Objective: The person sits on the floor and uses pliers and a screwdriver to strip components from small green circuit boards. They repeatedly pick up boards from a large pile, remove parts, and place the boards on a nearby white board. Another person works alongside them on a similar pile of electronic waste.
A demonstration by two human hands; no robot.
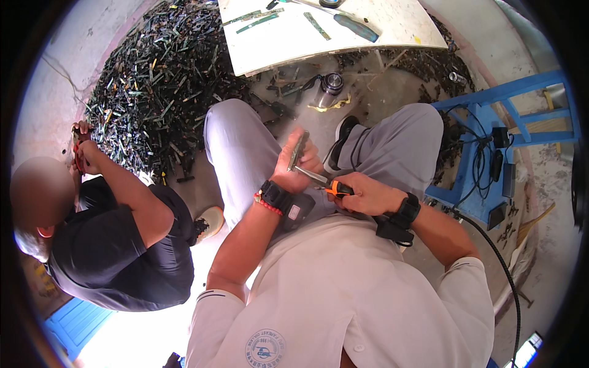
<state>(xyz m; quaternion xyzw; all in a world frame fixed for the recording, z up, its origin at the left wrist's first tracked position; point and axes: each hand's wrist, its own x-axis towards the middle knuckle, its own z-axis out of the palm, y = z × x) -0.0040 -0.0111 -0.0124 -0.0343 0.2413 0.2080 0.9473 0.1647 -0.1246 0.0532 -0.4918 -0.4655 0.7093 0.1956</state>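
Observation:
My left hand (299,161) is raised between my knees, its fingers closed on a narrow, grey-green strip (299,149) that looks like a piece of circuit board. In my right hand (372,194) is a hand tool with an orange-and-black handle (339,188) and a tapering metal nose, which looks like pliers. The metal tip reaches the lower end of the strip beside my left palm; whether it grips the strip I cannot tell. Part of the handle is hidden inside my right fist.
A large heap of dark strips (159,92) covers the floor at the far left. Ahead, a white board (294,43) bears several strips and a screwdriver (356,27). A bottle (331,86) stands before it. A blue stool (478,153) with cables is right; a co-worker (116,239) sits left.

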